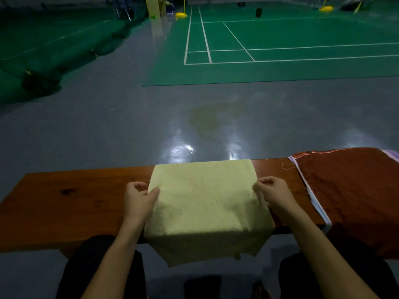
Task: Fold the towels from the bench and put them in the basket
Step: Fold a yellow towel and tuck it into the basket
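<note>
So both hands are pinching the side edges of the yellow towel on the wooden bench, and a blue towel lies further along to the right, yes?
Nearly. The head view shows the left hand and right hand pinching the side edges of the yellow towel on the wooden bench, but the towel to the right is dark red, not blue.

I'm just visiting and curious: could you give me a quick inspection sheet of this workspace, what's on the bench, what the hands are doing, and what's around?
Surface: wooden bench, long, glossy brown.
Job's things: pale yellow towel lies across the bench, its near edge hanging over the front; red towel spread at the bench's right end. Basket: not in view.
Clutter: nothing seen.
Hands: left hand pinches the yellow towel's left edge; right hand pinches its right edge.
Cables: nothing seen.
Surroundings: shiny grey floor, green badminton court with white lines beyond, dim lighting.
</note>
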`<state>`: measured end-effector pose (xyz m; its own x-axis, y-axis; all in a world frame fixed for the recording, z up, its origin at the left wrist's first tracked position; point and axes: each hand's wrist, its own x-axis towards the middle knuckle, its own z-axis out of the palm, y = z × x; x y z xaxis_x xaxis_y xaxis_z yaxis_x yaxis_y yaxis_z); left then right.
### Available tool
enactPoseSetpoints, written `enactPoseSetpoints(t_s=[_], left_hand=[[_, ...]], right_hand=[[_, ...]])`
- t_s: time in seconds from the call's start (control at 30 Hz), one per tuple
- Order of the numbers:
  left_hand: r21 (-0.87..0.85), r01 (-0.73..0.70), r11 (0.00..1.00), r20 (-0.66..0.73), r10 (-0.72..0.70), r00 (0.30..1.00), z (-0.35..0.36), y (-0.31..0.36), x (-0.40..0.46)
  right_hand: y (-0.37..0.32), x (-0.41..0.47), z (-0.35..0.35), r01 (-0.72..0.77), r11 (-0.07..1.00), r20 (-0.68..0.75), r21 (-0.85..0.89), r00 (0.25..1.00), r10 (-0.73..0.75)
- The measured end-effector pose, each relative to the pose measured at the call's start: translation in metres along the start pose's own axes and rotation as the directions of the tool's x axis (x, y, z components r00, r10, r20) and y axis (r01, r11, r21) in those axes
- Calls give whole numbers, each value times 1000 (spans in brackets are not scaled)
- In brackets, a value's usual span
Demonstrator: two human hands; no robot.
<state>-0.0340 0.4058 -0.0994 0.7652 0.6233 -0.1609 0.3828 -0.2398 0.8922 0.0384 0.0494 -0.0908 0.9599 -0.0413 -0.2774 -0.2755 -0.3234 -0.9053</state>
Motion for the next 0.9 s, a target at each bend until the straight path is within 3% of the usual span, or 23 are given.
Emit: enactPoseSetpoints(t_s=[0.1,0.23,0.37,0.5,0.77,0.9], left_hand=[[-123,-17,992,63,25,998,-9,4,-5],[-199,46,979,304,17,952,-20,4,-8],[-184,25,983,483,68,873,-30,-2,-14],[-279,22,960,453,112,884,-40,4,-18],[-375,-175,910,262,285,922,-69,56,-17],[-445,-153,882,293,305,906,-85,109,-9]], right_hand=[[0,-1,-3,-15,993,102,117,995,3],[-4,-8,-13,-65,965,261,253,965,-3],[-6,-16,-23,-56,958,260,282,965,-21],[-5,-22,-31,15,977,199,213,978,-59],[-41,-40,-35,236,900,61,366,959,-276],[-81,-42,-39,375,833,-26,406,916,-400]])
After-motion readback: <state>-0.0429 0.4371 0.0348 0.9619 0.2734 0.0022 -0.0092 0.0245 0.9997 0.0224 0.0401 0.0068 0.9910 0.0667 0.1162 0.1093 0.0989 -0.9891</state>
